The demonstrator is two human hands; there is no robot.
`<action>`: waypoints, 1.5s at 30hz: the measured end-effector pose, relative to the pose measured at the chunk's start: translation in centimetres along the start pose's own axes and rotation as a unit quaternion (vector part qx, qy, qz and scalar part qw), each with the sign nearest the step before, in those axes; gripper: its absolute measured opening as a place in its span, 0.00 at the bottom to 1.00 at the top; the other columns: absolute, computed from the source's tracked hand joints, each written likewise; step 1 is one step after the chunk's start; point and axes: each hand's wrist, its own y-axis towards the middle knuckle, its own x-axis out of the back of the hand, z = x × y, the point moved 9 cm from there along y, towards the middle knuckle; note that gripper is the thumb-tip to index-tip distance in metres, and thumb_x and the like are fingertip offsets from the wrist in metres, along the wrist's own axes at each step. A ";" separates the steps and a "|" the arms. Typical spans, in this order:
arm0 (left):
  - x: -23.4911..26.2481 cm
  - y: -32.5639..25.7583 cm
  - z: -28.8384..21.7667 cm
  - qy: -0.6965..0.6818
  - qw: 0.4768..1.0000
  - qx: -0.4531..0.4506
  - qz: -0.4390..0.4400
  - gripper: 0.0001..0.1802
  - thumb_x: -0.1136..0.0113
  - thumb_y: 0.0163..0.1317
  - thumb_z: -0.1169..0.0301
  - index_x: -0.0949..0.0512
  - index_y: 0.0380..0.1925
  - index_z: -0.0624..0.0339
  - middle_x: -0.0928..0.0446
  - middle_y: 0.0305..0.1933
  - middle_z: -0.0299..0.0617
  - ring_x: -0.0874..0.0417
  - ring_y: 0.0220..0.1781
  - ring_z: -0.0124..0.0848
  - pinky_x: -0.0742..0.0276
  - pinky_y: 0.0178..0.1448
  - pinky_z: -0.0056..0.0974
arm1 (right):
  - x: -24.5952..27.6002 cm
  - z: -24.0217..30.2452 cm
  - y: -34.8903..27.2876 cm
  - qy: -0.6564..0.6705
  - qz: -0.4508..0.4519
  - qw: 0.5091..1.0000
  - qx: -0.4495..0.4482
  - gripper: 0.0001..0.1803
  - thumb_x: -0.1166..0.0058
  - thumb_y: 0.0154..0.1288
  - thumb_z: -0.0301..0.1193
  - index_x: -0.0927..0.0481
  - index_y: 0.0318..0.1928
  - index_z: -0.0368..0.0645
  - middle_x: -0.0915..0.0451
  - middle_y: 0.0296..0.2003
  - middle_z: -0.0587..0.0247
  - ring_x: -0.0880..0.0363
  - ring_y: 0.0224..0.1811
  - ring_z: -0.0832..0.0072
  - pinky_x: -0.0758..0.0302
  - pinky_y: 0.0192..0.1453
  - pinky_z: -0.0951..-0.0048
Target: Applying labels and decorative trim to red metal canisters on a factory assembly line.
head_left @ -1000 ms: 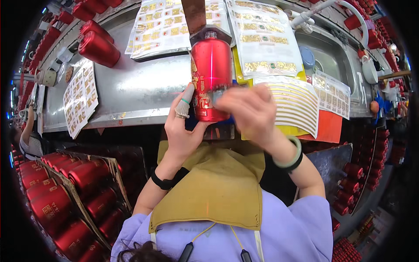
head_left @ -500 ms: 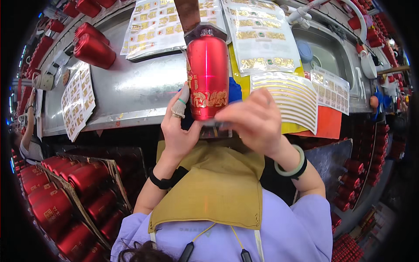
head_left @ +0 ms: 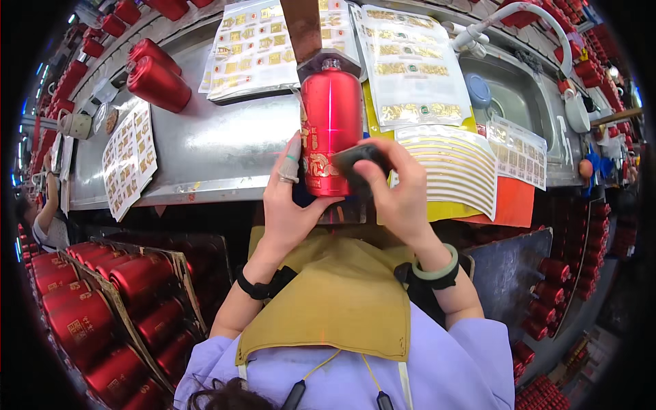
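A shiny red bottle (head_left: 333,113) with gold decorations lies in a holder in front of me, its neck pointing away. My left hand (head_left: 290,205) grips its lower left side, fingers along the wall and thumb at the base; a pale cover wraps one finger. My right hand (head_left: 400,181) is closed on a dark, flat, scraper-like pad (head_left: 361,164), which lies against the lower right of the bottle over part of the gold pattern. The pad is blurred, so its exact kind cannot be made out. A metal plate (head_left: 303,31) stands beyond the bottle's neck.
Gold sticker sheets (head_left: 249,51) lie on the steel bench (head_left: 198,147), with more sheets (head_left: 413,65) right of the bottle over yellow and red boards. Two red bottles (head_left: 160,85) lie at left. A sink (head_left: 509,82) with a tap is at right. Racks of red bottles (head_left: 140,273) stand below.
My right hand has tilted and the dark pad now shows clearly against the bottle. The bottle has turned slightly, shifting its gold pattern leftward. My left hand keeps its grip.
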 end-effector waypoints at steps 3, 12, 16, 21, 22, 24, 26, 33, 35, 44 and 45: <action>-0.1 0.4 -0.4 0.012 1.000 -0.004 0.007 0.46 0.20 0.47 0.74 0.28 0.70 0.64 0.28 0.73 0.56 0.23 0.70 0.54 0.25 0.70 0.49 | 4.2 -1.5 1.7 -0.068 -0.127 0.989 -0.018 0.13 0.34 0.69 0.25 0.18 0.50 0.34 0.14 0.36 0.60 0.18 0.37 0.75 0.23 0.43 0.73; -0.1 3.9 -5.3 0.199 0.971 -0.114 0.064 0.47 0.24 0.45 0.38 0.22 0.67 0.39 0.43 0.78 0.64 0.28 0.68 0.65 0.24 0.66 0.57 | 6.0 0.1 3.8 0.020 -0.119 0.993 -0.006 0.17 0.37 0.72 0.24 0.22 0.58 0.36 0.17 0.38 0.63 0.21 0.39 0.80 0.25 0.46 0.77; -0.5 7.2 -5.6 0.206 0.967 -0.119 0.088 0.43 0.25 0.48 0.39 0.20 0.66 0.38 0.35 0.68 0.66 0.24 0.61 0.61 0.20 0.60 0.54 | 5.9 0.6 4.2 0.025 -0.129 0.991 0.023 0.16 0.38 0.72 0.24 0.21 0.58 0.37 0.17 0.37 0.63 0.21 0.39 0.80 0.24 0.46 0.76; -0.9 11.0 -5.1 0.254 0.956 -0.093 0.115 0.33 0.28 0.58 0.49 0.18 0.64 0.43 0.29 0.61 0.56 0.18 0.52 0.50 0.20 0.54 0.48 | 4.8 0.7 4.8 0.016 -0.099 0.995 0.019 0.15 0.40 0.72 0.23 0.21 0.57 0.37 0.16 0.37 0.57 0.17 0.40 0.73 0.22 0.48 0.72; -0.7 11.8 -4.3 0.229 0.964 -0.080 0.106 0.30 0.30 0.61 0.48 0.17 0.60 0.47 0.26 0.57 0.54 0.17 0.48 0.49 0.19 0.50 0.48 | 4.4 0.6 5.0 0.011 -0.086 0.996 0.013 0.16 0.41 0.71 0.21 0.21 0.57 0.37 0.15 0.41 0.53 0.15 0.43 0.68 0.21 0.49 0.68; 0.4 12.3 -2.0 0.165 0.983 -0.039 0.073 0.23 0.36 0.68 0.52 0.15 0.53 0.58 0.21 0.49 0.50 0.15 0.41 0.49 0.18 0.45 0.47 | 3.2 2.1 5.0 -0.025 -0.053 0.996 0.060 0.17 0.40 0.70 0.21 0.20 0.57 0.38 0.15 0.42 0.52 0.15 0.44 0.64 0.21 0.50 0.66; 1.2 11.5 -0.6 0.046 0.998 -0.018 0.047 0.23 0.44 0.76 0.57 0.19 0.58 0.64 0.20 0.50 0.52 0.15 0.45 0.46 0.20 0.49 0.44 | 0.7 3.4 5.1 -0.063 0.044 0.989 0.123 0.18 0.38 0.66 0.22 0.19 0.57 0.41 0.16 0.42 0.51 0.15 0.46 0.57 0.20 0.51 0.61; 0.2 5.7 2.6 -0.239 0.958 0.158 -0.011 0.27 0.55 0.83 0.59 0.29 0.69 0.69 0.19 0.57 0.43 0.21 0.49 0.24 0.25 0.55 0.33 | -0.8 4.1 13.5 -0.226 0.034 0.929 0.290 0.15 0.40 0.65 0.20 0.16 0.52 0.42 0.18 0.37 0.55 0.20 0.41 0.55 0.23 0.48 0.59; -0.5 5.1 3.0 -0.257 0.948 0.190 0.011 0.27 0.53 0.82 0.62 0.33 0.72 0.69 0.20 0.60 0.42 0.22 0.55 0.23 0.25 0.60 0.34 | -0.9 4.8 13.6 -0.299 0.016 0.889 0.345 0.15 0.40 0.65 0.20 0.16 0.51 0.42 0.19 0.36 0.56 0.21 0.40 0.56 0.23 0.46 0.59; -1.9 4.9 1.8 -0.296 0.935 0.167 0.099 0.32 0.45 0.78 0.69 0.41 0.76 0.71 0.22 0.64 0.50 0.22 0.62 0.28 0.26 0.68 0.37 | 0.9 3.9 13.8 -0.347 -0.045 0.901 0.258 0.17 0.39 0.65 0.22 0.16 0.54 0.44 0.15 0.41 0.54 0.15 0.44 0.58 0.20 0.50 0.65; -2.1 4.8 2.1 -0.294 0.935 0.168 0.103 0.32 0.45 0.78 0.69 0.41 0.76 0.72 0.22 0.64 0.50 0.22 0.62 0.28 0.26 0.68 0.37 | 0.6 4.3 13.4 -0.345 -0.044 0.902 0.258 0.17 0.39 0.65 0.22 0.16 0.54 0.44 0.15 0.41 0.54 0.15 0.44 0.58 0.20 0.50 0.65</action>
